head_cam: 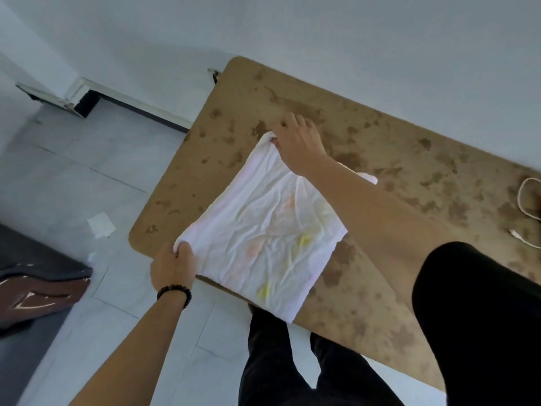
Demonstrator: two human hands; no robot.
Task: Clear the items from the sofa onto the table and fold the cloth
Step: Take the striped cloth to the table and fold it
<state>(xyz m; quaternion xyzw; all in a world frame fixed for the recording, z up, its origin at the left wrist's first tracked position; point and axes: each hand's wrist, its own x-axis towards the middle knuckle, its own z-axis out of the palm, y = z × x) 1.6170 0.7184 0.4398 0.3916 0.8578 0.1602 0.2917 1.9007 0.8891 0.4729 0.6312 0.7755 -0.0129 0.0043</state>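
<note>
White walls and a pale tiled floor (96,171) frame a brown, heavily mottled desk (395,159) that runs diagonally across the head view. The cloth (263,230), white with faint yellow and orange stains, lies spread on the left end of the desk, and its nearest corner hangs over the near edge above the person's legs. The left hand (172,265), with a dark bead bracelet (174,291) at the wrist, is closed round the near-left corner of the cloth at the desk's edge. The right hand (295,142) reaches across and pinches the far corner, fingers curled on the fabric. The edge stretched between the two hands runs roughly parallel to the desk's short end. As laid, the cloth looks close to square, so no long axis can be stated with confidence; part of its right side is hidden behind the right forearm. Creases across the whole surface indicate a thin, light, limp fabric that should hold no shape of its own, drape over any edge and slide easily on the desk top. Judged handling: take it at the corners, as is done now, and keep the held edge taut. A white cable (527,200) lies at the far right of the desk, well apart from the cloth. A paper scrap (101,228) lies on the floor.
</note>
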